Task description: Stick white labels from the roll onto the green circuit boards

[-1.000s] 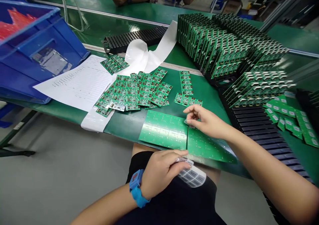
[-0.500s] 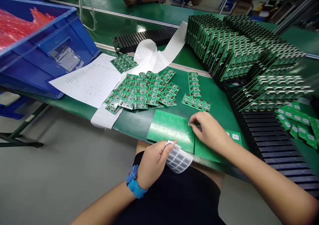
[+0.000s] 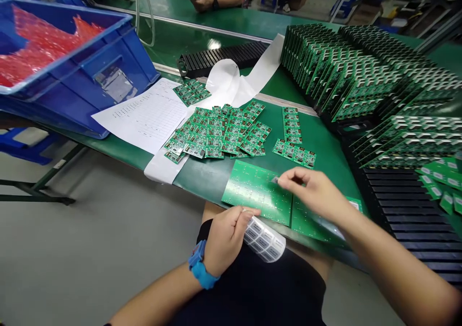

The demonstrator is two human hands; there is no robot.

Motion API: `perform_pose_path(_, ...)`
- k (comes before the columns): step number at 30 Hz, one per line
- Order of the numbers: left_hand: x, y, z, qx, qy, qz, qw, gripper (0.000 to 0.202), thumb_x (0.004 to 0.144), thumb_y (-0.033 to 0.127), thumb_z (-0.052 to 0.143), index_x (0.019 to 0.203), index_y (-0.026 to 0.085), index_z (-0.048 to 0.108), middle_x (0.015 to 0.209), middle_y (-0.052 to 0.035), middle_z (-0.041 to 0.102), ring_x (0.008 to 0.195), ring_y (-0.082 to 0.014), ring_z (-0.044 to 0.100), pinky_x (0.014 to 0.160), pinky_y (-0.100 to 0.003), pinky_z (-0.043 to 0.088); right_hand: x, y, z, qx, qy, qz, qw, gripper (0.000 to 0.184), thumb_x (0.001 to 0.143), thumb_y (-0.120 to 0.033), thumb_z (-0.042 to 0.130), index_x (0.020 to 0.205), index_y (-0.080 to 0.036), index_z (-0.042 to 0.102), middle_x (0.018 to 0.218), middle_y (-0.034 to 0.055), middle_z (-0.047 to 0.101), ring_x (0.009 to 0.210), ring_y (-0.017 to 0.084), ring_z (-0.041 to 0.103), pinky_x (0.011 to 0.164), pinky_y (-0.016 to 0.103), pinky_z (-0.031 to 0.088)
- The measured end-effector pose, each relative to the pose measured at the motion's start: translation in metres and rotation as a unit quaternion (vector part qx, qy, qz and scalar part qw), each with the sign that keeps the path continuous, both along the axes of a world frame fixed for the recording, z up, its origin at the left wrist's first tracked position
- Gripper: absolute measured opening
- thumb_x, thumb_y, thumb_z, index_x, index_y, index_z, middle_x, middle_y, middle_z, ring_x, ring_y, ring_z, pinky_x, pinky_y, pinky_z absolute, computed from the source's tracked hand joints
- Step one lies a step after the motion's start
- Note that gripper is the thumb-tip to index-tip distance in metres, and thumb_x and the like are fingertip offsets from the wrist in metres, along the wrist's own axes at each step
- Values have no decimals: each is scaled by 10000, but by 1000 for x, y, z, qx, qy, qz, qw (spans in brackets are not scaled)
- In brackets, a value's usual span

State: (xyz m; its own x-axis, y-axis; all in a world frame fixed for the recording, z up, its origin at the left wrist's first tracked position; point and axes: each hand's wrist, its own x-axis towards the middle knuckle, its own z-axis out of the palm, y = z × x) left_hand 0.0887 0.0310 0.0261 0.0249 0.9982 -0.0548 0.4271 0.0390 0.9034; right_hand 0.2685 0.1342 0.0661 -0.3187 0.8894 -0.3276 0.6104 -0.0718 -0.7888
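My left hand (image 3: 227, 239) is closed around one end of a sheet of labels (image 3: 267, 243), which curls down over my lap. My right hand (image 3: 314, 189) pinches a small label (image 3: 275, 179) between thumb and fingertips. It is over the upper right part of a flat green circuit board panel (image 3: 249, 184); whether the label touches the panel I cannot tell. Beside it lies a second green panel (image 3: 306, 220), partly hidden under my right forearm. A white label (image 3: 355, 204) shows at its far right corner.
Behind the panels lies a pile of small circuit boards (image 3: 220, 133), next to a printed paper (image 3: 144, 116). At the left stands a blue bin (image 3: 119, 51) with red plastic bags. Black racks (image 3: 400, 205) holding upright boards fill the right. Another person's hands (image 3: 204, 1) are across the bench.
The whole view has shifted, so things appear further right. My right hand has moved slightly left over the first panel, its small label now showing more clearly. The label sheet hangs lower.
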Motion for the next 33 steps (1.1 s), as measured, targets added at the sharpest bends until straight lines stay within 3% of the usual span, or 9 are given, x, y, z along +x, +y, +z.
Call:
perform_pose_path(4,-8,-1,-1,-4,25,12,1000,324,930,279,369,1023,188,665,939,-32,707,744,-146,617,689,-234,461,5,32,-9,3,-151,80,985,228,788,-370,511,721,-177,611,648,12,597,590,137,501,547,271,366)
perform_pose_path(10,-11,-2,-5,-28,6,8,1000,317,929,278,378,1055,202,658,1045,-14,691,813,-151,625,751,-236,469,-3,33,-15,8,-201,102,974,216,801,-345,487,727,-185,612,629,14,595,567,143,509,516,264,363)
perform_pose_path(12,-12,-2,-5,-34,0,9,999,316,928,283,380,1052,205,661,1059,-11,687,830,-155,626,760,-236,469,-3,28,-14,58,-220,120,966,197,801,-313,493,710,-183,610,668,31,602,619,161,536,577,286,393)
perform_pose_path(15,-12,0,-5,-43,-4,7,999,319,927,297,383,1040,203,665,1060,-9,687,835,-156,629,770,-235,469,-3,23,-9,220,-274,123,928,134,768,-275,548,835,-179,612,775,66,601,793,234,556,748,384,397)
perform_pose_path(18,-12,0,-4,-47,-7,4,999,319,927,305,384,1043,202,663,1065,-4,686,857,-152,632,781,-225,467,-6,26,-7,253,-217,100,937,284,768,-233,535,1046,-180,520,848,68,590,846,234,553,780,400,404)
perform_pose_path(21,-12,0,-2,-40,-9,3,999,315,925,300,387,1040,205,664,1067,-5,685,893,-158,635,786,-225,467,-14,35,-11,99,-63,132,984,262,800,-205,469,1060,-190,449,793,22,576,710,155,556,660,300,447)
perform_pose_path(24,-11,0,-1,-31,-14,5,999,311,923,292,391,1014,197,673,1054,-10,691,933,-161,634,797,-221,463,-24,42,-19,32,-14,134,990,260,790,-192,479,1046,-184,434,751,-3,556,662,130,538,620,269,443)
perform_pose_path(29,-12,2,-2,-32,-20,5,999,307,925,285,393,1009,189,672,1057,-5,691,958,-147,627,808,-201,447,-31,39,-31,87,-36,135,986,265,783,-143,481,1039,-191,433,761,-2,577,669,127,544,636,273,447)
perform_pose_path(33,-13,1,-3,-36,-24,10,999,316,924,304,394,948,179,683,983,-22,710,842,-146,641,708,-206,452,-28,22,-34,249,-99,162,950,142,803,-132,475,929,-195,498,858,56,601,781,183,555,690,341,457)
